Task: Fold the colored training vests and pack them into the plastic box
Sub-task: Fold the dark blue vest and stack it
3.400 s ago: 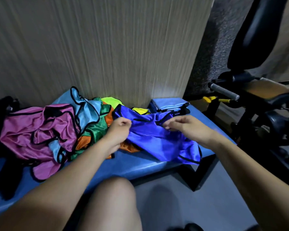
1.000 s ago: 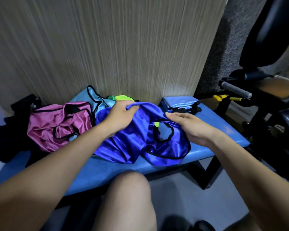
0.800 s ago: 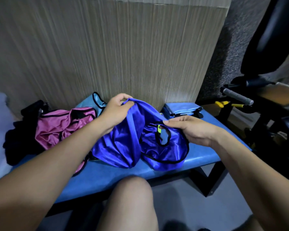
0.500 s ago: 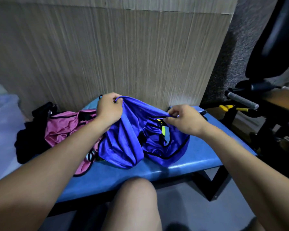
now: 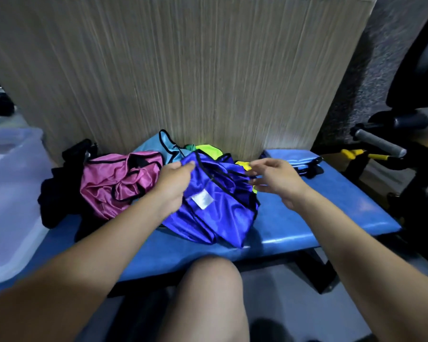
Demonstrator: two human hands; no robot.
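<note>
Vest: glossy royal-blue satin training vest (image 5: 215,206) with black piping and white label, crumpled on the padded blue vinyl bench (image 5: 307,218)
Left hand (image 5: 176,181): pinches its top edge
Right hand (image 5: 277,178): blurred, fingers spread, holding nothing
Box: translucent plastic box (image 5: 8,193), far left

Left hand (image 5: 174,178) pinching, right hand (image 5: 277,180) spread

Glossy satin cloth blue vest (image 5: 215,208) and pink vest (image 5: 114,183) lie on a smooth padded bench (image 5: 307,218); plastic box (image 5: 10,193) translucent.
</note>
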